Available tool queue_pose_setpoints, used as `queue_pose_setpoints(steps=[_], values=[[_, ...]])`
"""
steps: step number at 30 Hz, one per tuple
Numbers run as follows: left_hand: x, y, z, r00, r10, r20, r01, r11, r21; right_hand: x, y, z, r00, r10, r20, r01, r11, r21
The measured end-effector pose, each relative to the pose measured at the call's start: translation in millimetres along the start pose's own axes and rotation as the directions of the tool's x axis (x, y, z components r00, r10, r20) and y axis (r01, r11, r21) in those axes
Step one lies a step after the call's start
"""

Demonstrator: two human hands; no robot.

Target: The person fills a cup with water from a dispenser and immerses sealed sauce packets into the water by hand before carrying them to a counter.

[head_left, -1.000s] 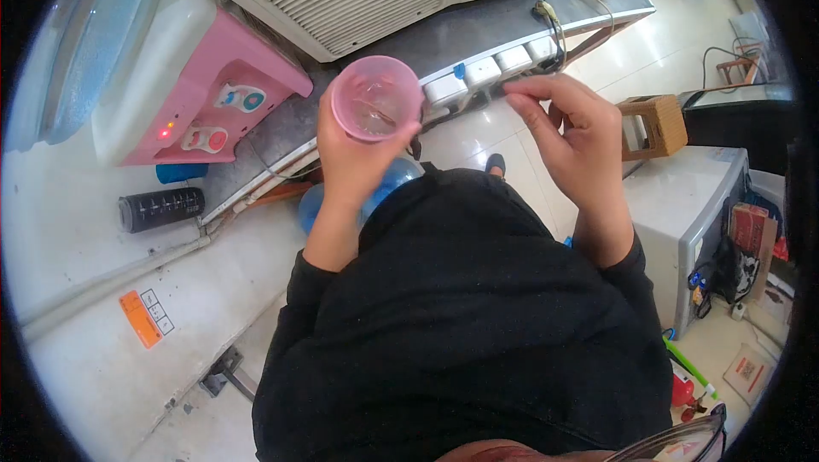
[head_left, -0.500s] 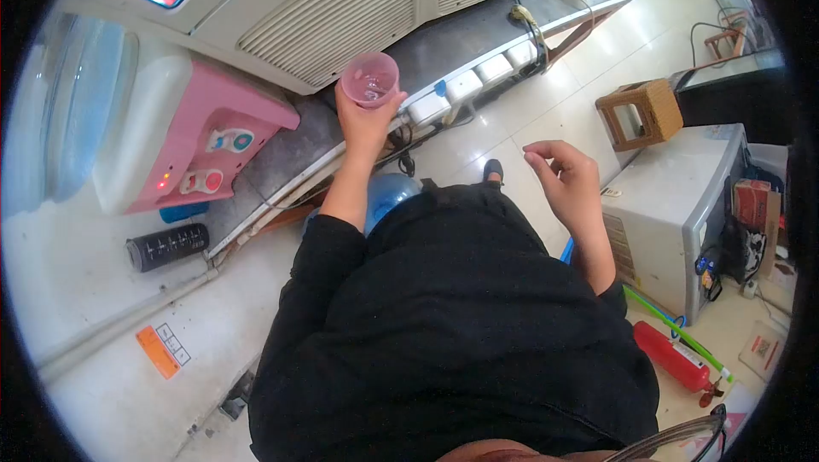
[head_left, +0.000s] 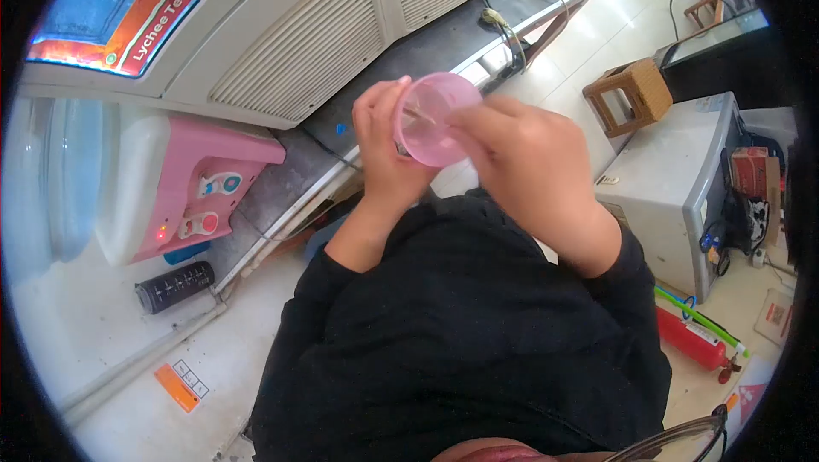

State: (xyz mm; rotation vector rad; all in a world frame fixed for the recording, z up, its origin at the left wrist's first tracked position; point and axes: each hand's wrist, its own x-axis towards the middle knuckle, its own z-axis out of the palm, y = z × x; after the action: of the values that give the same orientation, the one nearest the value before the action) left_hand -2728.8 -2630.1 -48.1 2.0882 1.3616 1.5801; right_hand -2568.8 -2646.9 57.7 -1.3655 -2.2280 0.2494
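Cup (head_left: 428, 131) between hands (head_left: 533, 151), counter edge (head_left: 290, 225) beyond

White letters spelling "Lychee Tea" run along the red edge of a lit panel (head_left: 128, 8) on the large pale machine (head_left: 281, 57) at upper left. Also in view are white marks on a black cylinder (head_left: 175, 286), print on an orange-and-white sticker (head_left: 179, 387) and a label on a red fire extinguisher (head_left: 693, 341), all seemingly too small to read.
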Motion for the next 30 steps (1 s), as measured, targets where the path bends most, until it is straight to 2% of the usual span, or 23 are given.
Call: queue_pose_setpoints(steps=[2, 4, 5, 7, 8, 9, 12, 15, 18, 21, 30], values=[[-4.5, 2.2, -0.1, 1.000, -0.018, 0.011, 0.018, 1.000, 0.005, 9.5, -7.0, 5.1, 0.995, 0.016, 0.094, 0.000, 0.986, -0.167], [-4.1, 1.6, 0.9, 0.999, 0.028, 0.019, -0.029, 0.999, 0.036, 21.9, -8.5, 15.2, 0.953, 0.160, 0.258, -0.084, 0.955, -0.285], [-5.8, 0.5, 1.6, 1.000, -0.002, 0.026, 0.002, 1.000, 0.010, 28.9, -10.7, 15.3, 0.910, 0.230, 0.346, -0.136, 0.952, -0.274], [-12.7, 0.1, 0.1, 0.997, -0.046, 0.054, 0.046, 0.999, 0.001, 27.1, -6.5, 27.5, 0.900, 0.251, 0.355, -0.171, 0.956, -0.240], [-15.1, 0.0, -0.4, 0.995, -0.065, 0.071, 0.063, 0.998, 0.023, 26.3, -6.3, 28.0, 0.910, 0.210, 0.356, -0.132, 0.964, -0.230], [-16.8, -0.7, -0.2, 0.994, -0.060, 0.088, 0.061, 0.998, -0.002, 27.1, -9.4, 29.4, 0.880, 0.268, 0.393, -0.185, 0.954, -0.235], [-23.4, -4.6, 0.6, 0.987, -0.084, 0.138, 0.092, 0.995, -0.047, 23.7, -6.4, 30.8, 0.900, 0.195, 0.390, -0.137, 0.976, -0.171], [-23.2, -0.7, -0.9, 0.973, -0.132, 0.188, 0.145, 0.988, -0.059, 26.8, -5.3, 25.4, 0.866, 0.190, 0.463, -0.112, 0.975, -0.190], [-25.0, 4.4, 0.9, 0.966, -0.175, 0.192, 0.192, 0.978, -0.075, 19.8, -1.7, 37.0, 0.886, 0.251, 0.390, -0.190, 0.964, -0.188], [-25.9, 5.7, 1.6, 0.964, -0.149, 0.222, 0.167, 0.984, -0.065, 18.4, 1.8, 39.9, 0.848, 0.266, 0.458, -0.206, 0.962, -0.178], [-29.2, 8.7, 7.1, 0.964, -0.104, 0.243, 0.122, 0.990, -0.063, 8.8, 6.8, 41.0, 0.866, 0.286, 0.410, -0.220, 0.954, -0.202]])
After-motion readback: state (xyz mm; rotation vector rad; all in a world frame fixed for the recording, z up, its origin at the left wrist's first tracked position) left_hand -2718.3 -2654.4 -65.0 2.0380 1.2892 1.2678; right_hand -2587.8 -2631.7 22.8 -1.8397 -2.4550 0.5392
